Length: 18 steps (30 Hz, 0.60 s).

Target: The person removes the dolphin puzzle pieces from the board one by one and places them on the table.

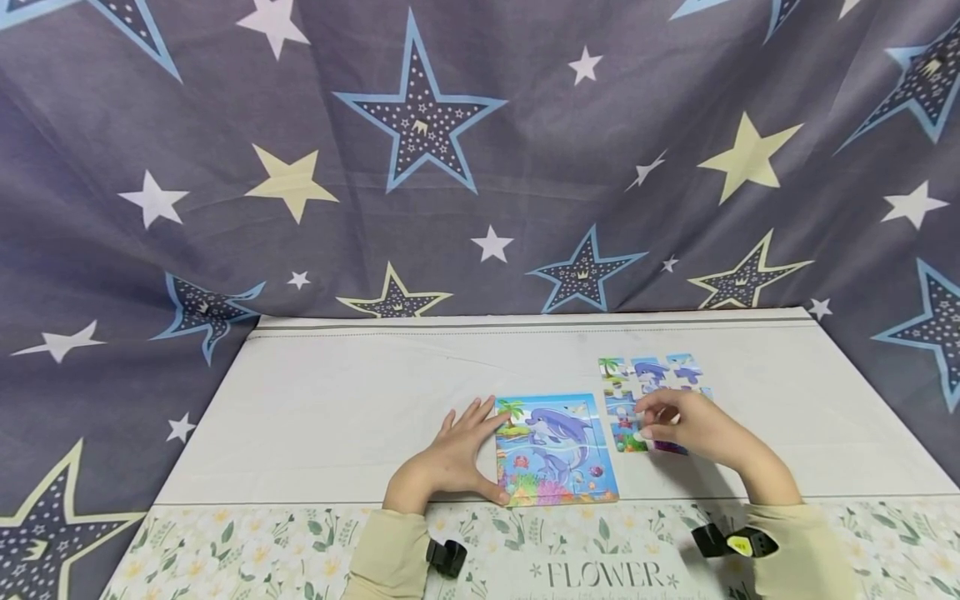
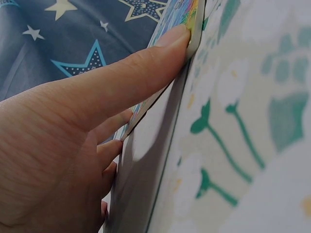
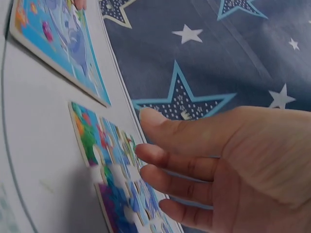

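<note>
A dolphin picture board (image 1: pixel 558 454) with a palm tree and coral lies flat near the front of the white surface. My left hand (image 1: pixel 457 458) is spread along its left side, index finger at the upper left corner. The left thumb (image 2: pixel 141 73) rests on the lower left corner in the left wrist view. Right of the board, loose dolphin puzzle pieces (image 1: pixel 632 442) lie in rows with small gaps. Over them hovers my right hand (image 1: pixel 693 427), partly covering them. The right wrist view shows its thumb (image 3: pixel 170 131) and bent fingers apart, nothing between them.
The table has a white back part (image 1: pixel 360 400) and a floral front strip (image 1: pixel 277 550) printed with "FLOWER". A dark star-patterned curtain (image 1: pixel 480 208) stands behind and along both sides. Each wrist wears a black strap (image 1: pixel 447 557).
</note>
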Motion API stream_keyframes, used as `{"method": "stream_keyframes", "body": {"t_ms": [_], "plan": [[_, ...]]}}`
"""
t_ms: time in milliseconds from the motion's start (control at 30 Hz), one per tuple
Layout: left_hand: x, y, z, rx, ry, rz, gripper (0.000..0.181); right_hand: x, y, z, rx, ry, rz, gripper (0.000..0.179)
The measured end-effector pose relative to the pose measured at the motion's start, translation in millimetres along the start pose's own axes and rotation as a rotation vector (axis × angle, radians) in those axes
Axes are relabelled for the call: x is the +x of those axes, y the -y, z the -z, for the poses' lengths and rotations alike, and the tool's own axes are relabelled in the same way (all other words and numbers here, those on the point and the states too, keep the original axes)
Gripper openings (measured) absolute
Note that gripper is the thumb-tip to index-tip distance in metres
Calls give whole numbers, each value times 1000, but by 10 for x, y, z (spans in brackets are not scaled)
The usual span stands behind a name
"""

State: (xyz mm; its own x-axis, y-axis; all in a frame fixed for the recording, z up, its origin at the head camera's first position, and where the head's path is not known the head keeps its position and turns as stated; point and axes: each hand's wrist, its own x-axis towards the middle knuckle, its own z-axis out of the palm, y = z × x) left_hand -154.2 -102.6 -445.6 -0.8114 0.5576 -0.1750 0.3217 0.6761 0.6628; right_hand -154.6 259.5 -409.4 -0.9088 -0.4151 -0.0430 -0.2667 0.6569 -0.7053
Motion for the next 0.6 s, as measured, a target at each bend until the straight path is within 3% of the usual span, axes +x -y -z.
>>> {"method": "stream_keyframes", "body": {"t_ms": [600], "plan": [[3, 15, -3, 6, 2, -3, 115, 126, 207, -275, 16, 74, 104, 27]]}}
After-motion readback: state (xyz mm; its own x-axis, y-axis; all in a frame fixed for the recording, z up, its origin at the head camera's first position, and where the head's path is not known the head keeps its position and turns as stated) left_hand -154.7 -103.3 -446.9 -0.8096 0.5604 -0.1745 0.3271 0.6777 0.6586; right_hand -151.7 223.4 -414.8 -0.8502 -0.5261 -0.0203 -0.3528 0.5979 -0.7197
